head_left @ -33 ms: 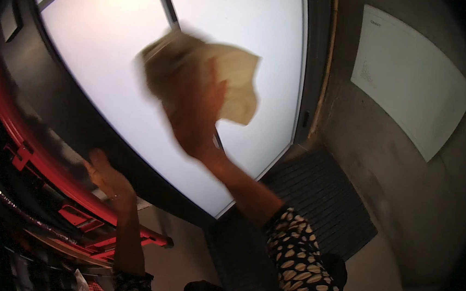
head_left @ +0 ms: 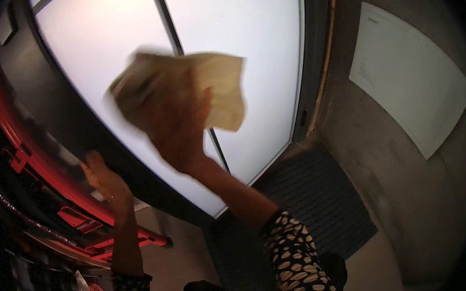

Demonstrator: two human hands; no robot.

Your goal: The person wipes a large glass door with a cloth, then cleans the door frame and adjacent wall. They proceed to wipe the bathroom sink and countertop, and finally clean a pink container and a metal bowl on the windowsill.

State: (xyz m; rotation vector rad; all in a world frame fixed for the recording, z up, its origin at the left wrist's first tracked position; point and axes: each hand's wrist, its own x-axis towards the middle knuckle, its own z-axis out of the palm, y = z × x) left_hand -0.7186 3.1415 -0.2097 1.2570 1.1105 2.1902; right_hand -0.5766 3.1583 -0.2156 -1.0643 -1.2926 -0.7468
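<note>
A tan cloth (head_left: 226,93) is spread under my right hand (head_left: 177,124) in front of the white frosted glass panel (head_left: 258,27) of a dark-framed door. That hand and the left part of the cloth are smeared by motion. Its fingers lie over the cloth, and one digit sticks out to the right. My left hand (head_left: 107,179) is raised near the door's dark frame (head_left: 78,98), holding nothing, with its fingers stretched out and apart. Whether it touches the frame I cannot tell.
Red metal framework (head_left: 40,166), perhaps a folded ladder, stands at the left, close to my left arm. A ribbed dark mat (head_left: 322,196) lies on the floor below the door. On the grey wall at right hangs a pale sheet (head_left: 408,77).
My right hand has moved left and slightly down across the panel with the cloth. My left hand stays nearly where it was.
</note>
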